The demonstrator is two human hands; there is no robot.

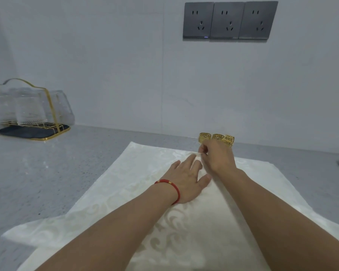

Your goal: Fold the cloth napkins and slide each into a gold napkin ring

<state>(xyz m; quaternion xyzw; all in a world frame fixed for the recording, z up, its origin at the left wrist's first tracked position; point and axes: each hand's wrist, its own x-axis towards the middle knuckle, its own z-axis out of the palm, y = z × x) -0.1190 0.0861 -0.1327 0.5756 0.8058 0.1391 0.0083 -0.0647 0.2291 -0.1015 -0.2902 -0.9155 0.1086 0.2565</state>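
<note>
Napkin (114, 184) under flat left hand (186, 180), right hand (217, 157) fingers pinching its edge, gold rings (216, 139) behind

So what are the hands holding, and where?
The right hand pinches the napkin at its far folded edge; the left hand lies flat on it.

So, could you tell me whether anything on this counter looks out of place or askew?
Nothing stands out. The napkin lies spread on the counter under the left hand and right hand, and the gold rings sit grouped behind it.
</note>
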